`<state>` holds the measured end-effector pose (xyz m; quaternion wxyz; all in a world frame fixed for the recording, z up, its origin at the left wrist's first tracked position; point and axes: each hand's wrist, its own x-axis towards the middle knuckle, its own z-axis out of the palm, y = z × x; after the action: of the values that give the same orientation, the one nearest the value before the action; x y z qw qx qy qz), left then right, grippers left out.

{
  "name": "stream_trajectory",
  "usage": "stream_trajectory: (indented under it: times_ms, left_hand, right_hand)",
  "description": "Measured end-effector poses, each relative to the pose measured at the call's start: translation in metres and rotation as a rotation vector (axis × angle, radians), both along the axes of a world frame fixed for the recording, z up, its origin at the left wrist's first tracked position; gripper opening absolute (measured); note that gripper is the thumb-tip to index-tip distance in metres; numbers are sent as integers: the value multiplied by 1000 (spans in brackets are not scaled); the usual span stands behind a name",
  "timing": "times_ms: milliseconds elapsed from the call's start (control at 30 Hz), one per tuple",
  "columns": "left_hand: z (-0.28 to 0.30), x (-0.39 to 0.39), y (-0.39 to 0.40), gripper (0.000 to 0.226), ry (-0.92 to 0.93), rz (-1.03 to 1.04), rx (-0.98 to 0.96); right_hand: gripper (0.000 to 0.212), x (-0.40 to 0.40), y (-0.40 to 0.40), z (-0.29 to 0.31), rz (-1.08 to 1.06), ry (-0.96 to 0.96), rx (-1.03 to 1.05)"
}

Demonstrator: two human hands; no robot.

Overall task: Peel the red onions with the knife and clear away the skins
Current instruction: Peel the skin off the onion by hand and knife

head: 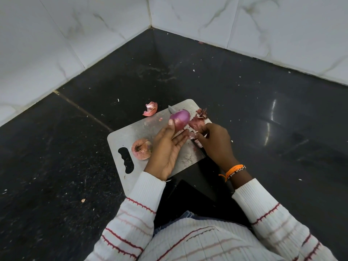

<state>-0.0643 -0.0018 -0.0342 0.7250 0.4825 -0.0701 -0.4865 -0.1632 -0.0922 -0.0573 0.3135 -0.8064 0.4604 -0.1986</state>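
My left hand [166,147] holds a peeled purple onion [179,118] over the steel cutting board [130,132]. My right hand [214,144] is beside it, its fingertips pinched on a small scrap of onion skin [192,135]. The knife [198,146] appears to lie on the board under both hands; its black handle shows by my right hand and its blade tip pokes out beyond the onion. An unpeeled onion [141,148] sits on the board's left part. A pile of skins [199,119] lies at the board's far right edge.
One curled skin [150,109] lies off the board on the black stone counter [244,102]. White tiled walls [94,34] meet in a corner behind. Small flecks are scattered over the counter. The board overhangs the counter's near edge by my lap.
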Motion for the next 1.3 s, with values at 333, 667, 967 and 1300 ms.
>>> stream_trajectory:
  times_ms: [333, 667, 967, 1300]
  left_hand:
    - [0, 1, 0, 55, -143, -92, 113]
    - [7, 11, 6, 29, -971, 98, 389]
    - [10, 7, 4, 18, -1084, 151, 396]
    - [9, 11, 7, 14, -1156, 141, 355]
  right_hand:
    - [50, 2, 6, 18, 294, -552, 436]
    - [38, 3, 9, 7, 53, -520, 527]
    - [38, 5, 11, 6, 47, -442, 367]
    - [40, 3, 10, 4, 93, -435, 323]
